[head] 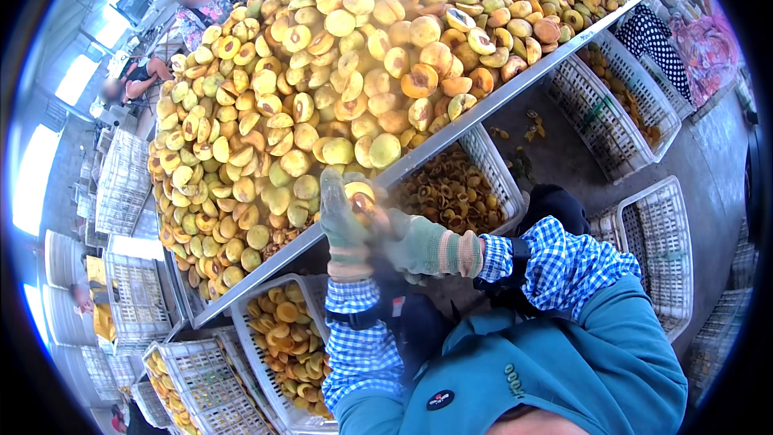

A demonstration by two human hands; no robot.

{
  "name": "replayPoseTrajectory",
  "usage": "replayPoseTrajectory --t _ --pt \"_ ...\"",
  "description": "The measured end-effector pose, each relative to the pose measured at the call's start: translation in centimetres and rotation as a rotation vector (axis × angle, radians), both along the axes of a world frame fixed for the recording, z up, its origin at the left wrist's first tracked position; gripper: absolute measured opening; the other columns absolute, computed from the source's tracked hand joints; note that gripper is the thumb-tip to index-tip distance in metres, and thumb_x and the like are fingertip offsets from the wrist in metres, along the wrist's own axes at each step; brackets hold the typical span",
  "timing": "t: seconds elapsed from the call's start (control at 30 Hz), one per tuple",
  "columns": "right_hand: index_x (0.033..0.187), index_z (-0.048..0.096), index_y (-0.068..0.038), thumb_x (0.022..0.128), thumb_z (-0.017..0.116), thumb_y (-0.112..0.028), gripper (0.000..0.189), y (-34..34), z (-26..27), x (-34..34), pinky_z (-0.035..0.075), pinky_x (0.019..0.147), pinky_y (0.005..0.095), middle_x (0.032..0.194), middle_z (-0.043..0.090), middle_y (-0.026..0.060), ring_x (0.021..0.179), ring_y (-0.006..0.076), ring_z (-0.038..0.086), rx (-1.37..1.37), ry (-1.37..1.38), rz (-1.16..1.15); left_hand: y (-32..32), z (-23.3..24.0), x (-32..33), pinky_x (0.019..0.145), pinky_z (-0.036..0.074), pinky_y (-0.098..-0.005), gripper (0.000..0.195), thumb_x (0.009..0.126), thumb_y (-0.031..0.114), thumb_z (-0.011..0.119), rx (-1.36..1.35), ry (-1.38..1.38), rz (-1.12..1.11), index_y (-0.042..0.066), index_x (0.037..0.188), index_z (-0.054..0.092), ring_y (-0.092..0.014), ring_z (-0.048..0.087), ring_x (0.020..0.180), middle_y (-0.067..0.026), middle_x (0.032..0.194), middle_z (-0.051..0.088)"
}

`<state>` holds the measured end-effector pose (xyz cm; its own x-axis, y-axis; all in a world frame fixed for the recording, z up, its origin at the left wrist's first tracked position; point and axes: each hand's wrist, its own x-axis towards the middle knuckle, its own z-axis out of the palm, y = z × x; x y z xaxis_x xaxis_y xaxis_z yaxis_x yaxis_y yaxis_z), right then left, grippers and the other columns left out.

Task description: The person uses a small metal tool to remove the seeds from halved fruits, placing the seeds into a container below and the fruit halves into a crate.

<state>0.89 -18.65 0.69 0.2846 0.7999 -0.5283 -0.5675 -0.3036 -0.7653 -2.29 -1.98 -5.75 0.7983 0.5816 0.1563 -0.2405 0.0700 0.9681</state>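
My left hand (345, 232), in a grey-green knit glove with a striped cuff, holds a halved yellow stone fruit (360, 191) at the table's near edge. The cut face shows a reddish-brown centre. Close against it, my right hand (420, 244) wears a matching glove. Motion blurs its fingers, so whether they grip a tool or the fruit cannot be told. A large heap of halved stone fruit (290, 109) covers the metal-rimmed table (483, 96) in front of me. Many halves lie with brown pit cavities facing up.
Below the rim, one white plastic crate (495, 175) holds brownish fruit pieces (453, 190); another crate (302, 287) holds fruit halves (287, 338). More crates stand at right (661, 254) and lower left (211, 380). Scraps (534, 127) lie on the floor. A person (205, 0) is across the table.
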Motion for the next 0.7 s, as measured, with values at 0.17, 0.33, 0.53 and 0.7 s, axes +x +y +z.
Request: replayPoseTrajectory --t 0.17,0.33,0.53,0.7 --pt "0.096 0.048 -0.02 0.093 0.048 -0.028 0.008 -0.4 2.2 -0.1 0.042 0.034 0.0312 0.063 0.049 -0.0004 0.042 0.0136 0.048 -0.006 -0.106 0.014 -1.8 5.2 -0.3 0.074 0.056 -0.0408 0.059 0.094 0.053 0.043 -0.54 0.076 -0.17 -0.001 0.114 0.054 -0.028 0.063 0.09 -0.016 0.102 0.063" --pt "0.102 0.048 -0.016 0.093 0.05 -0.023 0.012 -1.1 3.4 1.1 0.037 0.033 0.0279 0.065 0.047 -0.0018 0.044 0.0102 0.046 0.075 -0.038 0.025 -3.1 6.3 -0.9 0.081 0.051 -0.0403 0.068 0.092 0.06 0.042 -0.654 0.005 -0.097 -0.003 0.118 0.052 -0.028 0.059 0.096 -0.0163 0.109 0.06" --pt "0.103 0.049 -0.009 0.091 0.057 -0.022 0.019 -2.0 0.9 1.4 0.044 0.048 0.033 0.068 0.052 0.0031 0.054 0.0195 0.053 0.274 -0.866 0.188 -1.5 3.7 -1.0 0.076 0.053 -0.0452 0.063 0.091 0.06 0.043 -0.589 -0.138 -0.366 -0.001 0.101 0.055 -0.033 0.061 0.089 -0.0148 0.1 0.061" --pt "0.096 0.049 -0.002 0.093 0.054 -0.021 0.021 -1.4 -0.9 1.1 0.047 0.058 0.0416 0.076 0.061 0.0155 0.069 0.032 0.062 0.213 -1.351 0.101 -3.9 7.3 -0.9 0.065 0.055 -0.0469 0.068 0.09 0.063 0.041 -0.988 0.009 -0.071 -0.003 0.094 0.058 -0.036 0.064 0.073 -0.0181 0.085 0.063"
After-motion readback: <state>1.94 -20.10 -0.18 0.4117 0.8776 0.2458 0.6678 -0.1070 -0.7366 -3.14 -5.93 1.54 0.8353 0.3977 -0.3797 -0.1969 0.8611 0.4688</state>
